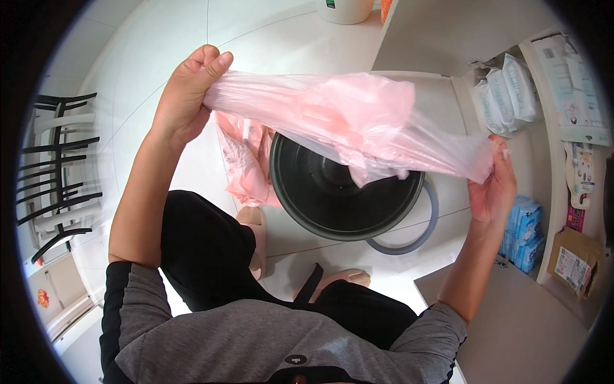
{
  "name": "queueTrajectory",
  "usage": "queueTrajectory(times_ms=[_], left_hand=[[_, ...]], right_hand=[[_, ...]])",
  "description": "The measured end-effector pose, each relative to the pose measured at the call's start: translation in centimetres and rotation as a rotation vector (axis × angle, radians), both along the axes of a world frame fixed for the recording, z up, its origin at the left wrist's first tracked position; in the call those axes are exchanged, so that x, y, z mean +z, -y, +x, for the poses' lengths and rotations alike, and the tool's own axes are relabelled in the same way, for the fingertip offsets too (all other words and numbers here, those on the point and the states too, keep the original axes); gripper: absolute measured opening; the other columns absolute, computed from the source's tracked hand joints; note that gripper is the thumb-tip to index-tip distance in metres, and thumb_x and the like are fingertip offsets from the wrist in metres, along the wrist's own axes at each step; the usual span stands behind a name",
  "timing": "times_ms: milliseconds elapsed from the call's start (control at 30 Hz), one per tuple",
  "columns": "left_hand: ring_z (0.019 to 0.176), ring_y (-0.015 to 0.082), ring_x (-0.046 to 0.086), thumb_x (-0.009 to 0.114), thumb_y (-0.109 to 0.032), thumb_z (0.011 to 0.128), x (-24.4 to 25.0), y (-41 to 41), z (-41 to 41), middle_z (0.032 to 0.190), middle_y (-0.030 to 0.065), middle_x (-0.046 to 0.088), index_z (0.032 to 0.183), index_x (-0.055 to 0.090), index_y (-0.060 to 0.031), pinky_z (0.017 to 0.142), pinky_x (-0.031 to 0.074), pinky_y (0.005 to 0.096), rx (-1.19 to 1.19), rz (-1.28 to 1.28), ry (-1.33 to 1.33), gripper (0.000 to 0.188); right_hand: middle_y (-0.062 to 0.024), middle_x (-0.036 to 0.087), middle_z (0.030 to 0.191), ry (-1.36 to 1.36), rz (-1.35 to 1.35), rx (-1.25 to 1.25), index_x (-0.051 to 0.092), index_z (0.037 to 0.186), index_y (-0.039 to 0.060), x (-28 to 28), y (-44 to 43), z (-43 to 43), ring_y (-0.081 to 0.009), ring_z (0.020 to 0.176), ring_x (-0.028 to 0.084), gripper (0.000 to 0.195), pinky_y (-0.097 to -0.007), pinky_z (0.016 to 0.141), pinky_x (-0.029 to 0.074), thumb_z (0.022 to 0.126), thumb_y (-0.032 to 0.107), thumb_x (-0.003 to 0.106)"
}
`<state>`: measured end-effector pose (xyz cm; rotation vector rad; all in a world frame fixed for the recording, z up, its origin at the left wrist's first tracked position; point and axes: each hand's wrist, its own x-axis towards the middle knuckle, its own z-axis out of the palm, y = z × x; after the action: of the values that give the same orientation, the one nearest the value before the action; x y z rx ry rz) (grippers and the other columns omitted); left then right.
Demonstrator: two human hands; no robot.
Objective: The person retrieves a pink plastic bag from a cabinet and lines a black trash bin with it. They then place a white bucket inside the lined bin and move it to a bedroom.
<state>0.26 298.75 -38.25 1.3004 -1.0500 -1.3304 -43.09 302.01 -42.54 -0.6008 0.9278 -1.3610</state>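
A thin pink plastic bag (pixel 336 115) is stretched crosswise between my two hands. My left hand (pixel 189 96) grips its gathered end at the upper left, thumb on top. At the right, my right hand (pixel 494 182) is closed on the other end. Below the bag, on the tiled floor, stands a round black bin (pixel 331 206), its far side hidden by the plastic. More crumpled pink plastic bags (pixel 247 177) lie against the bin's left side. A grey ring (pixel 434 211) rests on the floor at the bin's right, partly hidden by the bin.
An open cabinet at the right holds white packs (pixel 515 96), blue packs (pixel 523 230) and a cardboard box (pixel 573 261). Its doors (pixel 518 317) stand open. A white bucket (pixel 348 12) is at the top. A black rack (pixel 60 158) is at the far left. My slippered feet are beside the bin.
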Motion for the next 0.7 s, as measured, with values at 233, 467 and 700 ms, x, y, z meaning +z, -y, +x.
queueTrajectory(times_ms=[233, 467, 700], left_hand=[[0.07, 0.0041, 0.047, 0.065, -0.015, 0.09, -0.9, 1.1, 0.7, 0.076, -0.0036, 0.049, 0.081, 0.046, -0.0134, 0.059, 0.039, 0.0201, 0.14, -0.295, 0.212, 0.021], [0.09, 0.0205, 0.052, 0.075, -0.032, 0.075, 0.6, -0.8, -4.3, 0.097, 0.0036, 0.054, 0.112, 0.057, -0.013, 0.091, 0.033, 0.0361, -0.183, -1.201, 1.258, 0.046], [0.091, 0.0271, 0.059, 0.059, -0.034, 0.086, -1.8, -3.1, -8.7, 0.095, 0.0068, 0.062, 0.1, 0.063, -0.0088, 0.079, 0.044, 0.0381, -1.159, -0.658, 0.937, 0.029]], right_hand=[[0.0014, 0.049, 0.083, -0.704, -0.179, 0.786, 0.059, 0.104, 0.0025, 0.8, -1.7, 5.6, -0.0074, 0.074, 0.045, 0.037, -0.0214, 0.067, 0.039, 0.087, 0.034, 0.067], [-0.0018, 0.055, 0.087, -0.564, -0.192, 0.717, 0.064, 0.092, 0.001, -0.7, -1.6, 8.6, -0.0086, 0.076, 0.048, 0.023, -0.0234, 0.068, 0.041, 0.093, 0.024, 0.06], [-0.0068, 0.06, 0.108, -0.109, -0.112, 0.312, 0.049, 0.125, 0.0022, -0.7, -2.5, 10.6, -0.0168, 0.099, 0.057, 0.037, -0.0313, 0.08, 0.049, 0.098, 0.028, 0.049]])
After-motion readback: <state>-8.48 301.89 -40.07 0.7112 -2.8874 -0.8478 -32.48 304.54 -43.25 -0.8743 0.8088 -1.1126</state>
